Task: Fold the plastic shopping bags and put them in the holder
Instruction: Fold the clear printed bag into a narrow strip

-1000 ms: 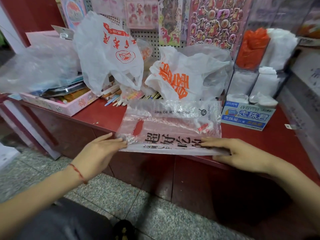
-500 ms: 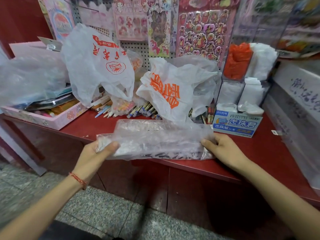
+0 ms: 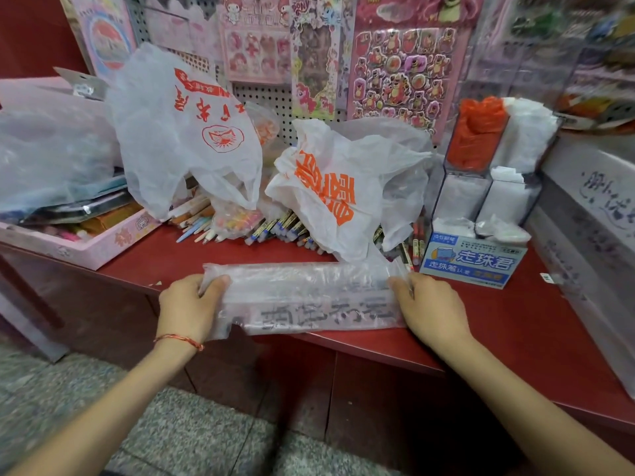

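Head view: the biggest risk, by the look of it, is the fold springing open. The clear bag (image 3: 309,297) is slick film doubled into a long strip running left to right, and trapped air could puff it apart if either grip eases. The left hand (image 3: 187,307) grips the strip's left end with its thumb on top; the right hand (image 3: 434,310) grips the right end. Next, the strip lies along the near edge of the desk (image 3: 515,321) with its left end past the edge, so a slack hold could let it slide to the floor (image 3: 171,434). A lesser risk is at the holder (image 3: 482,201), far right, whose compartments already look well filled with orange and white bundles; a loose fold might jam or drag others out. Least, a sweeping wrist could scatter the pens (image 3: 281,231) just beyond the strip.

The room is a shop corner: a pegboard wall (image 3: 261,97) hung with sticker sheets at the far side; grey speckled floor near; the desk is red and smooth. On it, a white bag with red print (image 3: 185,132) stands far left, a white bag with orange print (image 3: 330,197) slumps at centre, a pink tray (image 3: 86,245) sits left, and a blue box (image 3: 470,262) sits just in front of the holder.
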The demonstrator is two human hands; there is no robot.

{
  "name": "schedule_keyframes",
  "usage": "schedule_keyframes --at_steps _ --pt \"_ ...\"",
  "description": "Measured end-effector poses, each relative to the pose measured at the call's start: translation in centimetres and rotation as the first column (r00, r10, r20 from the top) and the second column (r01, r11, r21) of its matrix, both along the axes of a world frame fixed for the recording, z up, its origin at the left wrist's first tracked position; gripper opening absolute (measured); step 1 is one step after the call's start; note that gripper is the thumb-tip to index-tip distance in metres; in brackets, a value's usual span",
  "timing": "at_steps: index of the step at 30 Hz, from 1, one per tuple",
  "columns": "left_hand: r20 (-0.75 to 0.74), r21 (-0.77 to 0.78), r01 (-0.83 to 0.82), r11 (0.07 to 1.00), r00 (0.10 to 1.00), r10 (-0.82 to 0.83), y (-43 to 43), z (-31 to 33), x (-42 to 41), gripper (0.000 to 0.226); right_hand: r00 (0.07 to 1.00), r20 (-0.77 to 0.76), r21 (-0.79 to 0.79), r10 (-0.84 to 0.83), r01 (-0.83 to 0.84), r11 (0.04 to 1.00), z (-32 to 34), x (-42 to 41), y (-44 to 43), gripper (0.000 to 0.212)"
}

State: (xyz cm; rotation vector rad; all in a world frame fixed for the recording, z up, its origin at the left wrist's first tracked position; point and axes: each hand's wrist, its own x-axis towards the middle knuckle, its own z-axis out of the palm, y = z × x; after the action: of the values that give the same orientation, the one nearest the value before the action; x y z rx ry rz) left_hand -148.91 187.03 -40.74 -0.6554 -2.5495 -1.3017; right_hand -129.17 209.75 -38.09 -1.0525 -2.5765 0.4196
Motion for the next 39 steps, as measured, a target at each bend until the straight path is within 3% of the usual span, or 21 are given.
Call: schedule_keyframes --at_steps 3,8,12,17,19,22,24,25,27,30,35,39 --pt "0.004 -0.132 -0.007 0.991 1.0 0.008 0.5 1.5 -0.5 0.049 0.992 0.103 0.125 -0.065 0.052 0.991 -0.2 -0.6 -0.7 0.037" --pt "0.173 -0.051 -0.031 0.998 0.984 0.04 1.3 3.2 -1.5 0.045 0.972 0.217 0.182 -0.092 0.052 0.982 -0.1 -1.5 -0.4 0.034" --pt "0.028 -0.243 -0.081 0.967 0.996 0.09 1.5 2.2 -0.4 0.036 0.969 0.22 0.142 -0.114 0.084 0.986 0.0 -1.7 -0.1 0.033" --pt "-0.073 -0.587 -0.202 0.784 0.978 0.197 1.9 2.5 0.8 0.032 0.962 0.219 0.16 -0.164 0.13 0.978 0.0 -1.8 -0.1 0.038" --pt "-0.154 -0.604 -0.269 0.75 0.963 0.221 1.6 3.3 1.3 0.025 0.958 0.227 0.192 -0.176 0.133 0.972 -0.2 -2.0 -0.4 0.036" --pt "-0.418 -0.467 -0.211 0.859 0.908 -0.005 2.9 4.0 2.4 0.038 0.948 0.26 0.227 -0.182 0.123 0.966 -0.1 -2.2 -0.7 0.033" --pt "-0.507 -0.384 0.097 0.918 0.809 -0.298 5.2 3.3 5.1 0.03 0.939 0.295 0.251 -0.176 0.102 0.963 -0.1 -2.2 -1.1 0.034" --pt "-0.488 -0.409 0.239 0.88 0.758 -0.433 6.4 2.8 6.4 0.032 0.936 0.306 0.258 -0.171 0.092 0.962 -0.2 -2.1 -1.4 0.034" --pt "-0.309 -0.55 0.386 0.74 0.729 -0.61 8.3 1.5 8.5 0.049 0.935 0.316 0.269 -0.16 0.073 0.96 -0.3 -1.8 -1.8 0.034" --pt "-0.054 -0.691 0.404 0.6 0.798 -0.6 8.6 0.1 8.2 0.088 0.934 0.317 0.265 -0.163 0.078 0.961 -0.5 -1.3 -1.9 0.032" --pt "-0.023 -0.711 0.333 0.62 0.87 -0.493 6.3 -0.2 5.6 0.095 0.925 0.29 0.315 -0.245 0.149 0.937 -0.1 -0.2 -1.0 0.039" --pt "-0.001 -0.711 0.33 0.62 0.882 -0.471 5.5 -0.1 4.6 0.097 0.959 0.162 0.464 -0.235 0.136 0.875 0.3 0.1 -0.4 0.027"
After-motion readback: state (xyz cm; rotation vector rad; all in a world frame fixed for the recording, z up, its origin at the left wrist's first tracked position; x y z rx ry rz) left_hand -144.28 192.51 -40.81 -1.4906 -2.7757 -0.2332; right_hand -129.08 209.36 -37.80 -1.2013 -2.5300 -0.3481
